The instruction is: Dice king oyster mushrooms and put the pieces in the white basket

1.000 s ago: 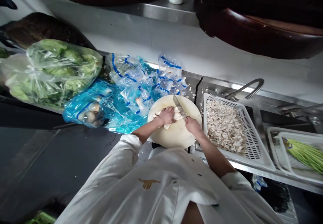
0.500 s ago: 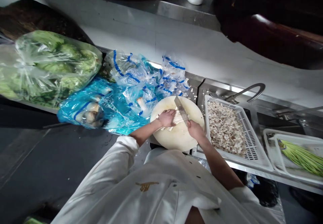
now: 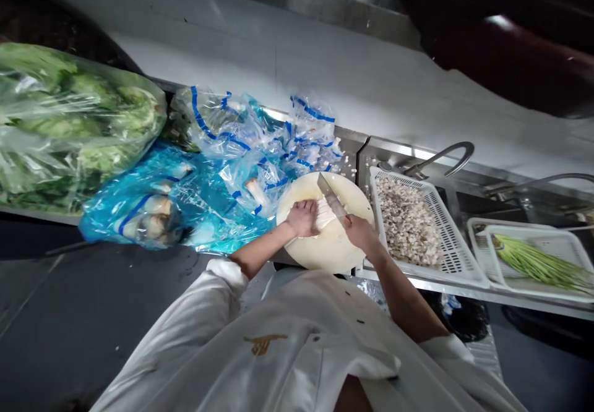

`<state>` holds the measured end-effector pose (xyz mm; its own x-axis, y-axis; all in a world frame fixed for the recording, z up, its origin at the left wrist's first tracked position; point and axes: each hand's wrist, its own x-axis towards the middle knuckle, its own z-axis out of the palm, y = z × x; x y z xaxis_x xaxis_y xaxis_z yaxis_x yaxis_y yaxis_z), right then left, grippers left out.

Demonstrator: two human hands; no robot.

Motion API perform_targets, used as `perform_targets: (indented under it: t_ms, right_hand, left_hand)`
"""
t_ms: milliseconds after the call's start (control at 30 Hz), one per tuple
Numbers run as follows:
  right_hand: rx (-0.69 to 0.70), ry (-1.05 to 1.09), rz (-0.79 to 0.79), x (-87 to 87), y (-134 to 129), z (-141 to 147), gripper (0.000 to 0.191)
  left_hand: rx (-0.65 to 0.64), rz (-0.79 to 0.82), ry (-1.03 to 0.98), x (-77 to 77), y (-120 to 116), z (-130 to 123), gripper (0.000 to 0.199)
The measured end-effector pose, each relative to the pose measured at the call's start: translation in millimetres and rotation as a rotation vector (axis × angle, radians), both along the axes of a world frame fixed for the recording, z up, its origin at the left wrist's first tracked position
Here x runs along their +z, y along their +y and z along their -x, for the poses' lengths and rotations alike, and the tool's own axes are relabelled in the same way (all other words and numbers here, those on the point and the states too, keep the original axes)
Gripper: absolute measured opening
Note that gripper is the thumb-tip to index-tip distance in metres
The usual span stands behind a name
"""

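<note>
A round, pale cutting board (image 3: 325,254) lies in front of me with pale mushroom strips (image 3: 326,212) bunched at its middle. My left hand (image 3: 304,218) presses on the left end of the strips with its fingers curled together, hiding part of them. My right hand (image 3: 361,232) is closed round the handle of a kitchen knife (image 3: 331,197). Its broad blade points up and left, just right of the strips. Whether the edge touches them I cannot tell. Beyond the board's left rim, a whole king oyster mushroom (image 3: 256,190) rests in clear plastic with blue tape.
Right of the board stands a white perforated basket (image 3: 457,254) of diced mushroom (image 3: 403,220). Farther right, another white basket (image 3: 578,257) holds green stalks (image 3: 538,260). Taps (image 3: 440,161) rise behind. Blue bags (image 3: 213,214) and bagged leafy greens (image 3: 78,121) crowd the left.
The strips under my left hand look more neatly bunched. The knife stays in my right hand beside them, with little shift. The whole view has moved slightly.
</note>
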<state>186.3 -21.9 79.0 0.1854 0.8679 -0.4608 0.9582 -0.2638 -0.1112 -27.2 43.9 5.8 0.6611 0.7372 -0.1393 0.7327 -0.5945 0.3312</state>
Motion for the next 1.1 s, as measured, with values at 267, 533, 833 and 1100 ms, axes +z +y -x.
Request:
perform_targets:
  t_ms: [267, 533, 833, 1100]
  right_hand:
    - [-0.013, -0.01, 0.037, 7.8, 0, 11, 0.048]
    - [-0.016, -0.027, 0.074, 7.4, -2, 25, 0.047]
    - [-0.003, -0.008, 0.072, 9.0, -5, 37, 0.047]
    - [0.019, 0.015, 0.009, 0.8, -20, 32, 0.048]
  left_hand:
    - [0.059, -0.004, -0.014, 1.4, -10, 5, 0.115]
    - [0.034, -0.004, -0.076, -1.0, -16, 16, 0.103]
    - [0.045, -0.015, -0.132, 1.9, -16, 27, 0.093]
    - [-0.018, 0.008, -0.179, 1.6, -11, 44, 0.059]
